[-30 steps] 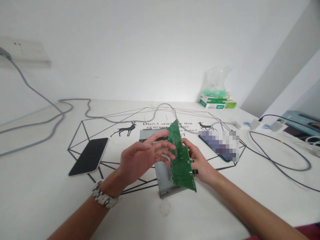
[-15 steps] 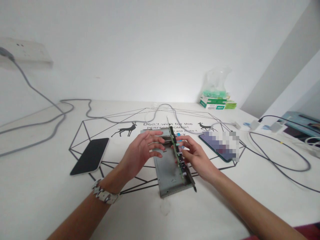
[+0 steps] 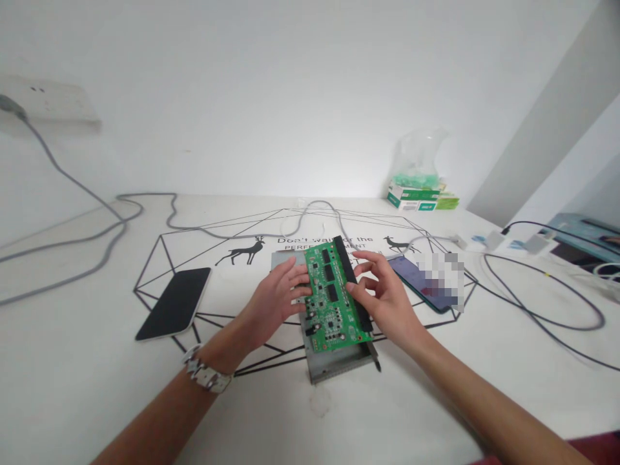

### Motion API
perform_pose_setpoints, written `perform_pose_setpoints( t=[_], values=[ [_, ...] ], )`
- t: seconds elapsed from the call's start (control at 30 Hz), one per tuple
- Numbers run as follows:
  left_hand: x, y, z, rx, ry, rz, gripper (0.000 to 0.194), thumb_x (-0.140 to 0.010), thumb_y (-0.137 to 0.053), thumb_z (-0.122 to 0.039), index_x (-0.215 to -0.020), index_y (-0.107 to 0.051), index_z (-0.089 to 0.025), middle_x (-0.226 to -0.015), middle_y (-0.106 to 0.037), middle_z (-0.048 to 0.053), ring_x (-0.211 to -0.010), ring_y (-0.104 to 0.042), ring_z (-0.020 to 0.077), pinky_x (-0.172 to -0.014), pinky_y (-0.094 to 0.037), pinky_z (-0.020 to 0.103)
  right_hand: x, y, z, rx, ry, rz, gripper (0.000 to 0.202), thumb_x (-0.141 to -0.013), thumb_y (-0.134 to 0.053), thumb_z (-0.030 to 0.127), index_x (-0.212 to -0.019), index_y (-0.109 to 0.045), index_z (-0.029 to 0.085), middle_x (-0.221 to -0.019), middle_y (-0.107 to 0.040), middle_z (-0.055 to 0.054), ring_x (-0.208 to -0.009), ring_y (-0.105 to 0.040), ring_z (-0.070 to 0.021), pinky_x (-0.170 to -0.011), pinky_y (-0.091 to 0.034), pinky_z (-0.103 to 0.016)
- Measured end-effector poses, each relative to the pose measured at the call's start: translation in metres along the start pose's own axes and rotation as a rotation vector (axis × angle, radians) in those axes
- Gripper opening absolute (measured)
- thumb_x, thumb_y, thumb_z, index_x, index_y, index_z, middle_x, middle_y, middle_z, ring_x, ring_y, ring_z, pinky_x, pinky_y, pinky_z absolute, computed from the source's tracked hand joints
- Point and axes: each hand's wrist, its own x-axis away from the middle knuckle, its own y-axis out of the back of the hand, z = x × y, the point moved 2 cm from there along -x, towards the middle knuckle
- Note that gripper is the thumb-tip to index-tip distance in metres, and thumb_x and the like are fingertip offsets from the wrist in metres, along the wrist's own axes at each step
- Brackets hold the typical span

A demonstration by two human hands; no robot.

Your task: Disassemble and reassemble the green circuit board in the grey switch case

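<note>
A green circuit board (image 3: 334, 316) with a black strip along its right edge lies over a grey metal casing (image 3: 334, 368), its component side facing up. My right hand (image 3: 387, 297) grips the board at the black strip, thumb on top and fingers at the right edge. At the board's left edge is my left hand (image 3: 271, 297), fingers spread, the fingertips partly behind or against the edge. The casing rests on the white table and shows below the board and at its upper left.
A black phone (image 3: 177, 303) lies to the left, another phone (image 3: 421, 284) to the right. Green-and-white boxes (image 3: 414, 197) with a plastic bag stand at the back right. Power strips (image 3: 498, 242) and a black cable (image 3: 547, 326) are at the right; a grey cable (image 3: 208, 230) runs across the back.
The board has turned from nearly edge-on to face up, now covering most of the casing. My left hand has shifted slightly to the left, beside the board's edge.
</note>
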Motion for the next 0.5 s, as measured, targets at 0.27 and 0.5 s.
perform_pose_setpoints(
  t=[0.27,0.5],
  values=[
    [0.003,-0.006,-0.004,-0.021,-0.025,0.055,0.058,-0.091,-0.047,-0.064,-0.115,-0.066,-0.015,-0.103,-0.069,0.012,-0.098,-0.06,0.0275,-0.079,-0.043,0.035,0.008,-0.005,0.008,-0.023,0.058,-0.015,0.052,-0.084,-0.072,0.034,-0.129,-0.047,0.034,-0.107,-0.051,-0.002,-0.069,-0.051,-0.012,-0.051,-0.042,-0.024],
    [0.002,-0.006,0.0,0.028,-0.029,0.086,0.072,-0.088,-0.035,-0.077,-0.117,-0.066,-0.018,-0.108,-0.07,0.012,-0.105,-0.058,0.0303,-0.083,-0.042,0.039,0.02,-0.01,0.023,-0.157,0.094,0.263,0.053,-0.09,-0.066,0.037,-0.137,-0.043,0.036,-0.135,-0.053,-0.009,-0.077,-0.06,-0.0168,-0.051,-0.045,-0.029]
  ],
)
